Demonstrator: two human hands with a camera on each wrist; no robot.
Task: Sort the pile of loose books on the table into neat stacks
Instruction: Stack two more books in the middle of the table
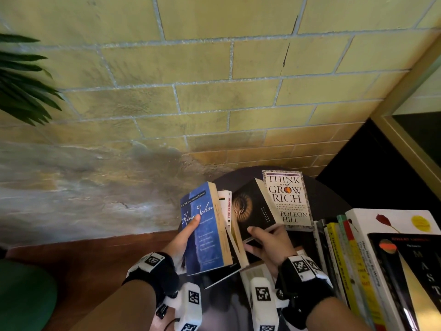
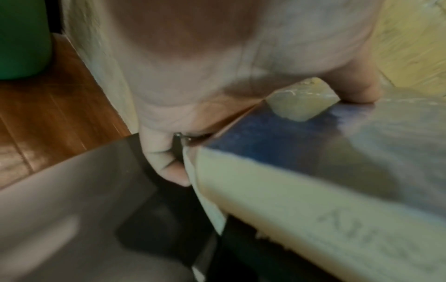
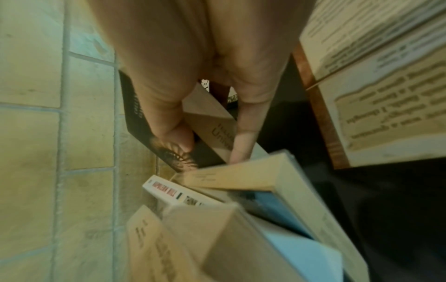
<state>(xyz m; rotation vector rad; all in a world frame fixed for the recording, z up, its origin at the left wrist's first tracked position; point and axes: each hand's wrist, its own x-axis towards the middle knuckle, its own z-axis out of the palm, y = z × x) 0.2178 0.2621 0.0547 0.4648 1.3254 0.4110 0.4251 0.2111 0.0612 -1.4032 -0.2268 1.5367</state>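
So, mid-gathering: a handful of paperbacks, blue King John book (image 1: 205,229) in front, is clamped upright in the left hand (image 1: 185,237), thumb pressed on the cover. A black book (image 1: 254,209) is being pinched at its lower edge by the right hand (image 1: 269,244), over the dark table (image 1: 327,199). Probably it gets added to the bunch next, which calls for squaring spines first. King John's long axis is pointed away toward the wall, slightly tilted. Finished stacks are seen at right.
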